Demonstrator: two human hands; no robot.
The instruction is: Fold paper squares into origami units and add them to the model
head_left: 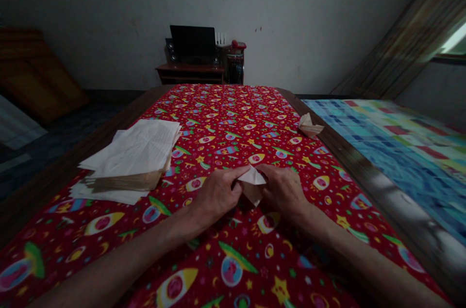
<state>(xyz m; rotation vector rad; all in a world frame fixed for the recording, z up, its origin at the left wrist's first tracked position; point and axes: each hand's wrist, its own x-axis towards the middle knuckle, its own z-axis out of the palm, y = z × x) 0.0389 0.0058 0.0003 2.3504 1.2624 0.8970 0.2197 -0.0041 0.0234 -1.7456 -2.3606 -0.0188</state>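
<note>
Between my two hands, just over the red patterned cloth [225,143], is a small folded piece of paper [252,177], pale on top and browner below. My left hand [222,189] pinches its left side with thumb and fingers. On the opposite side my right hand [284,189] grips the paper's right edge, fingers curled. A stack of paper sheets [140,148] lies to the left of my hands, its top sheets white and creased, with browner ones beneath. To the right, near the cloth's edge, sits another folded paper piece [310,126].
The cloth lies over a dark wooden table [349,162]. Right of it is a bed with a blue checked cover [378,153]. Beyond the far end stand a monitor [193,43] on a small desk [189,69] and a red telephone [238,44]. A wooden cabinet [36,72] stands left.
</note>
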